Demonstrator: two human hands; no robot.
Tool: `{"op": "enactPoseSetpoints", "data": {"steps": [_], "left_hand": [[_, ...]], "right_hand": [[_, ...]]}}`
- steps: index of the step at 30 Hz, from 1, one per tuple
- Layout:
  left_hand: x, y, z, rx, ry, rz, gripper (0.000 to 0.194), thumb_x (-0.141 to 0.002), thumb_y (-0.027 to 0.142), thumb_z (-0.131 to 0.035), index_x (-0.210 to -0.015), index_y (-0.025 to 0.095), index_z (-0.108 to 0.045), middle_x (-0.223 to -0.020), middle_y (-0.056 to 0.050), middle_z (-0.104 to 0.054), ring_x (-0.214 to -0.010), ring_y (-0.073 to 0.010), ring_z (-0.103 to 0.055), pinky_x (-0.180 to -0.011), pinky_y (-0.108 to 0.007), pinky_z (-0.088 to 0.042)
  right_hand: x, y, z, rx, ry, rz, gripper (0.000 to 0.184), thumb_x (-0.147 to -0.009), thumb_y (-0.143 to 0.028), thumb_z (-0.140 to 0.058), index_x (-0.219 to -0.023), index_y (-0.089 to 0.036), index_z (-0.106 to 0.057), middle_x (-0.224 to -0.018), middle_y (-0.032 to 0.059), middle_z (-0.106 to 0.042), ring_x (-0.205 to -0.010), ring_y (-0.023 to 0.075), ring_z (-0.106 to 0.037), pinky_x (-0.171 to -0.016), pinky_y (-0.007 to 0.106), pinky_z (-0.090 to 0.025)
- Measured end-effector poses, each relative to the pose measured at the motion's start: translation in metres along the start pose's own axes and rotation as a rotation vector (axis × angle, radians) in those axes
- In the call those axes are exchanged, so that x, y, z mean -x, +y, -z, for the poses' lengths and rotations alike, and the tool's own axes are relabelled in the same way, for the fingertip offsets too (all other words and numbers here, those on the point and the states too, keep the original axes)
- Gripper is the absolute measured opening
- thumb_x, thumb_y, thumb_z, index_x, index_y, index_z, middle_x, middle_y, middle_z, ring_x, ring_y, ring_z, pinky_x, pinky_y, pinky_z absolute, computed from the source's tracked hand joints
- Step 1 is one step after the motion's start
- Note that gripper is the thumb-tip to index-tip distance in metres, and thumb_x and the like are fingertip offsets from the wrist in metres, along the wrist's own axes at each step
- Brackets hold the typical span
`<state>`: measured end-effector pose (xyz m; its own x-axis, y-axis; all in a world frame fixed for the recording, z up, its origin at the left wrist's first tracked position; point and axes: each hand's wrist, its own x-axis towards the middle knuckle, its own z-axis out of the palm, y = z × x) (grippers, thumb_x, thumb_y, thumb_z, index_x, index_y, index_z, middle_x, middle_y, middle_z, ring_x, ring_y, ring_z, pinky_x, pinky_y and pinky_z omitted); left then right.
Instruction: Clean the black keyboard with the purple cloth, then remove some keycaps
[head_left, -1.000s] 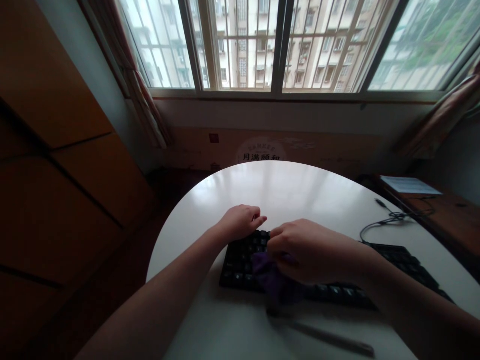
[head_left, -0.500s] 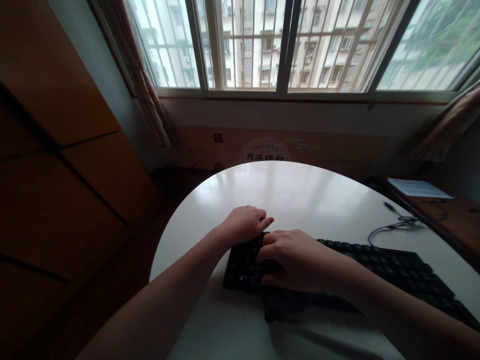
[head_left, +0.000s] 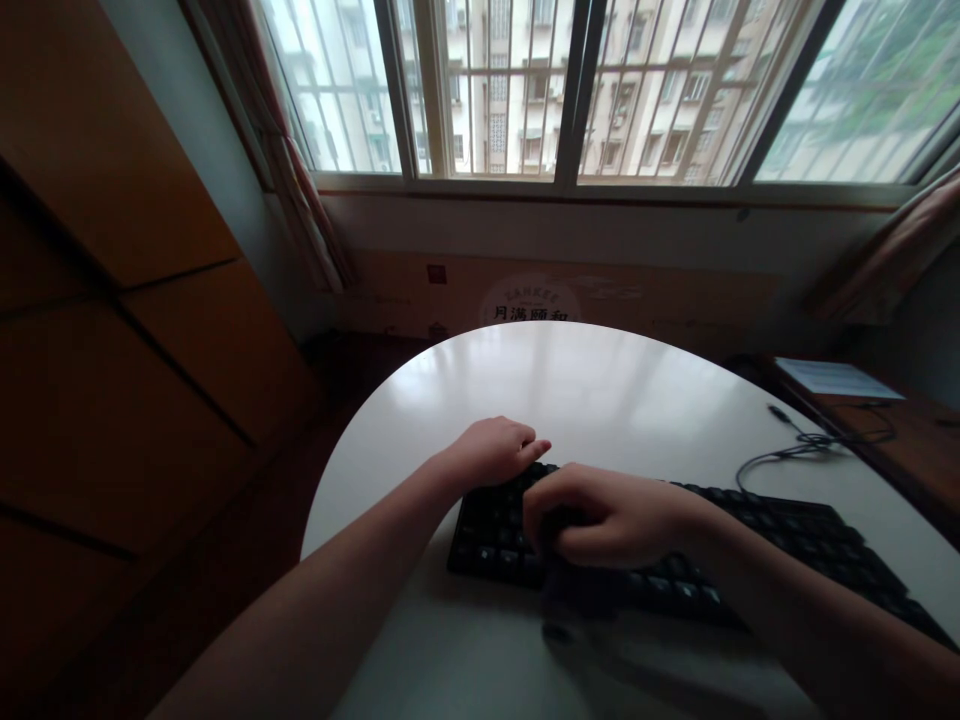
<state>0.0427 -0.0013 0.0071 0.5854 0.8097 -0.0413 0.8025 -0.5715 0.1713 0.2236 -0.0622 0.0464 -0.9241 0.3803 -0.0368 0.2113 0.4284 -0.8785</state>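
A black keyboard point(head_left: 495, 535) lies on the white round table point(head_left: 420, 640). My left hand point(head_left: 501, 450) grips the keyboard's far left corner, its fingers curled over the edge and its thumb pointing right. Over the left part of the keys, my right hand point(head_left: 600, 515) is closed on a bunched dark purple cloth point(head_left: 574, 590). The cloth hangs below the fingers, across the keyboard's near edge, and is dim and blurred. My right hand and forearm hide the middle keys.
A black cable point(head_left: 772, 455) coils on the table behind the keyboard's right side. On the right, a sheet of paper point(head_left: 836, 378) lies on a brown wooden surface point(head_left: 919, 425). A wooden cabinet point(head_left: 150, 400) stands on the left. A barred window is ahead.
My right hand has shifted over the left keys with the cloth, its fingers now curled tighter than half a second ago. My left hand stays at the corner. The view has swung slightly left.
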Motion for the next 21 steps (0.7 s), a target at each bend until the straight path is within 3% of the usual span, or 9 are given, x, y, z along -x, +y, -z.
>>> {"op": "enactPoseSetpoints", "data": {"steps": [2, 4, 5, 8, 10, 12, 15, 18, 21], "left_hand": [[0.000, 0.000, 0.000, -0.002, 0.002, -0.007, 0.053, -0.097, 0.055, -0.031, -0.085, 0.021, -0.070, -0.086, -0.008, -0.072, -0.075, -0.0225, -0.063, -0.062, -0.031, -0.040], [-0.001, -0.001, -0.002, -0.008, 0.002, -0.013, 0.053, -0.097, 0.056, -0.030, -0.087, 0.021, -0.070, -0.086, -0.008, -0.072, -0.076, -0.0227, -0.063, -0.065, -0.031, -0.041], [-0.001, -0.002, -0.003, -0.008, -0.001, -0.011, 0.054, -0.097, 0.056, -0.030, -0.087, 0.022, -0.070, -0.086, -0.008, -0.072, -0.077, -0.0228, -0.063, -0.066, -0.031, -0.041], [-0.004, -0.005, -0.005, 0.001, -0.014, -0.006, 0.054, -0.096, 0.057, -0.032, -0.083, 0.022, -0.070, -0.082, -0.007, -0.071, -0.075, -0.0226, -0.062, -0.065, -0.030, -0.041], [-0.005, -0.006, -0.007, 0.009, -0.019, -0.006, 0.054, -0.096, 0.057, -0.032, -0.080, 0.022, -0.069, -0.079, -0.007, -0.071, -0.072, -0.0222, -0.062, -0.063, -0.030, -0.040], [-0.006, -0.007, -0.007, 0.016, -0.013, -0.005, 0.054, -0.096, 0.058, -0.033, -0.078, 0.022, -0.069, -0.077, -0.006, -0.070, -0.069, -0.0213, -0.061, -0.060, -0.029, -0.038], [-0.006, -0.007, -0.008, 0.016, 0.000, -0.012, 0.053, -0.096, 0.057, -0.034, -0.078, 0.022, -0.069, -0.075, -0.006, -0.070, -0.065, -0.0199, -0.060, -0.057, -0.029, -0.037], [-0.006, -0.007, -0.007, 0.009, 0.003, -0.029, 0.051, -0.096, 0.055, -0.034, -0.079, 0.022, -0.069, -0.075, -0.006, -0.070, -0.065, -0.0197, -0.059, -0.058, -0.029, -0.036], [-0.005, -0.006, -0.007, 0.010, -0.006, -0.025, 0.052, -0.096, 0.055, -0.032, -0.080, 0.023, -0.070, -0.077, -0.006, -0.070, -0.068, -0.0208, -0.060, -0.061, -0.029, -0.038]], "right_hand": [[-0.001, 0.002, 0.002, -0.156, -0.155, 0.062, 0.019, -0.074, -0.006, -0.052, -0.085, -0.013, -0.066, -0.081, 0.0015, -0.063, -0.075, 0.0131, -0.057, -0.070, 0.024, -0.046], [-0.002, 0.003, 0.001, -0.205, -0.196, 0.096, 0.015, -0.078, -0.010, -0.054, -0.087, -0.012, -0.066, -0.085, 0.0033, -0.064, -0.079, 0.0144, -0.059, -0.073, 0.025, -0.047], [-0.002, 0.003, -0.001, -0.158, -0.133, 0.093, 0.015, -0.080, -0.012, -0.056, -0.092, -0.013, -0.065, -0.088, 0.0040, -0.065, -0.081, 0.0149, -0.059, -0.074, 0.026, -0.047], [-0.006, 0.007, -0.012, 0.182, 0.215, 0.011, 0.024, -0.082, -0.016, -0.061, -0.106, -0.017, -0.058, -0.096, 0.0045, -0.064, -0.082, 0.0161, -0.056, -0.074, 0.029, -0.045], [-0.009, 0.010, -0.019, 0.393, 0.325, -0.040, 0.030, -0.080, -0.017, -0.065, -0.108, -0.019, -0.055, -0.097, 0.0041, -0.063, -0.081, 0.0168, -0.054, -0.072, 0.030, -0.044], [-0.011, 0.011, -0.023, 0.530, 0.305, -0.017, 0.028, -0.079, -0.016, -0.067, -0.104, -0.020, -0.057, -0.101, 0.0044, -0.062, -0.086, 0.0181, -0.054, -0.074, 0.031, -0.044], [-0.012, 0.009, -0.023, 0.712, 0.288, 0.092, 0.008, -0.085, -0.015, -0.063, -0.090, -0.020, -0.065, -0.104, 0.0055, -0.058, -0.098, 0.0201, -0.051, -0.087, 0.035, -0.042], [-0.012, 0.007, -0.020, 0.839, 0.288, 0.152, 0.018, -0.092, -0.018, -0.055, -0.086, -0.023, -0.072, -0.097, 0.0052, -0.057, -0.096, 0.0197, -0.050, -0.093, 0.038, -0.039], [-0.012, 0.010, -0.018, 0.885, 0.247, 0.166, 0.024, -0.092, -0.016, -0.054, -0.095, -0.027, -0.075, -0.089, 0.0032, -0.057, -0.089, 0.0184, -0.051, -0.095, 0.039, -0.038]]}}
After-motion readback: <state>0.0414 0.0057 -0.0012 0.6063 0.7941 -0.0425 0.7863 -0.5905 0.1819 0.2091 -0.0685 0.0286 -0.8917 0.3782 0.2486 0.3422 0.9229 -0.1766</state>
